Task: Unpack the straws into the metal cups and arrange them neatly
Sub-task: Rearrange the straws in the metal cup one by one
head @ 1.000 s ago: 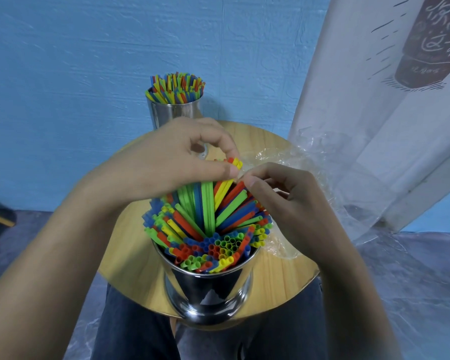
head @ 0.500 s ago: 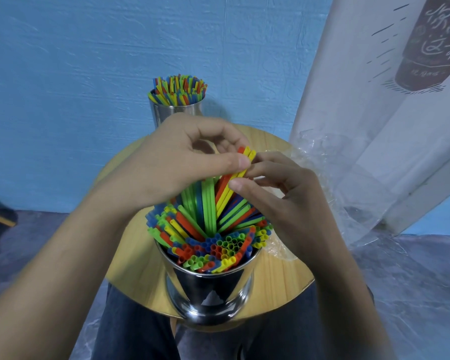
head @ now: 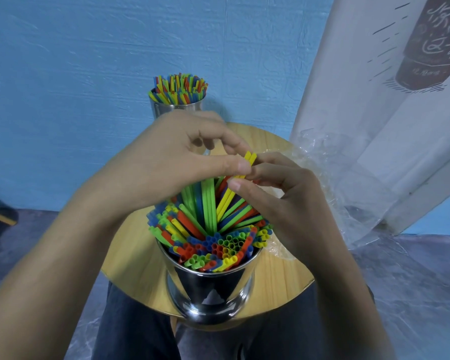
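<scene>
The left grip [head: 172, 162], a bare hand, pinches the top of two thin yellow plastic straws [head: 250, 157] between its thumb and first finger. The right grip [head: 291, 203], the other bare hand, pinches the same straws just under that, with its thumb in front and its fingers curled behind. The yellow straws lean to the right, and their low ends go down into the shiny round metal cup [head: 211, 289] at the near edge. This cup is packed with a big bunch of red, blue, green and yellow plastic straws [head: 218, 245]. Many of them fan out and lean, and the ones at the front show their round open ends. The cup stands on the round pale wooden surface [head: 130, 255]. At the far edge stands a second shiny metal cup [head: 177, 109], partly hidden behind the left grip, and its own bunch of coloured straws [head: 178, 88] stands up straight. Crinkly clear plastic wrap [head: 322, 157] lies on the right side of the surface. Behind it all is a blue wall [head: 89, 61], and a white banner with dark writing [head: 374, 100] hangs on the right. Dark trouser legs [head: 135, 328] show under the surface, over a grey floor [head: 413, 281]
</scene>
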A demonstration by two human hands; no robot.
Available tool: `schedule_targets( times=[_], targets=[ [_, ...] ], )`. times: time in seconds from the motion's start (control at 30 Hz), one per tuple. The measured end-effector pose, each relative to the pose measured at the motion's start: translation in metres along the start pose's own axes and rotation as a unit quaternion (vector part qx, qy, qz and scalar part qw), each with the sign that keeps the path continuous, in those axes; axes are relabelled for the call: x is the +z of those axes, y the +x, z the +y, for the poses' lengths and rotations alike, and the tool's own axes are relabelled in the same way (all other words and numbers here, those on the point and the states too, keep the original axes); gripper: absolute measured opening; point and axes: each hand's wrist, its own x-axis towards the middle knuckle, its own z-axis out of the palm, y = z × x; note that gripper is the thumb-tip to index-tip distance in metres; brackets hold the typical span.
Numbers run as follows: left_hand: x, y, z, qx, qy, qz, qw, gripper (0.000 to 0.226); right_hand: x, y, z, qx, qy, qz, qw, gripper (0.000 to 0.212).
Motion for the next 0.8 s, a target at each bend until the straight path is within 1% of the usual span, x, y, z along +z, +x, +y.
schedule_targets(
  times=[0.07,0.13,0.2,0.23,0.33,0.37,0.43,0.5,0.6,0.67,0.73,0.8],
  targets=[
    [0.004,0.004,0.004,0.003,0.001,-0.003,1.0,0.014,0.001,0.0,-0.001,0.004,0.003,-0.001,1.0,0.024],
    [0.005,0.006,0.005,0.016,-0.009,0.005,1.0,0.015,0.001,0.0,-0.002,0.001,0.009,0.004,1.0,0.019],
    [0.0,0.007,0.005,0.022,-0.048,0.039,0.998,0.019,0.0,-0.001,-0.002,-0.003,0.012,0.001,1.0,0.017],
    [-0.003,0.008,0.004,0.021,-0.078,0.07,0.994,0.019,-0.001,-0.001,-0.002,-0.002,0.016,-0.003,1.0,0.018],
    [-0.017,0.01,-0.001,0.009,-0.188,0.186,0.964,0.008,-0.004,-0.002,0.0,0.002,0.024,-0.013,1.0,0.019],
    [-0.02,0.011,-0.002,0.003,-0.223,0.213,0.951,0.007,-0.004,-0.002,0.001,0.002,0.026,-0.016,1.0,0.018],
    [-0.023,0.009,-0.006,-0.015,-0.28,0.249,0.927,0.015,-0.003,-0.002,0.002,0.001,0.033,-0.019,0.999,0.016],
    [-0.022,0.008,-0.008,-0.031,-0.322,0.271,0.907,0.019,-0.003,-0.001,0.002,-0.012,0.041,-0.013,0.999,0.014],
    [-0.02,0.007,-0.014,-0.056,-0.354,0.305,0.882,0.016,-0.004,-0.001,0.0,-0.045,0.069,0.002,0.997,0.021],
    [-0.019,0.007,-0.019,-0.075,-0.377,0.329,0.863,0.013,-0.008,-0.001,-0.002,-0.035,0.102,0.011,0.994,0.023],
    [-0.016,0.007,-0.022,-0.092,-0.395,0.338,0.849,0.012,-0.012,-0.001,-0.001,-0.014,0.115,0.014,0.993,0.017],
    [-0.014,0.008,-0.027,-0.107,-0.396,0.332,0.849,0.009,-0.015,0.0,0.002,-0.006,0.098,0.019,0.995,0.009]
  ],
)
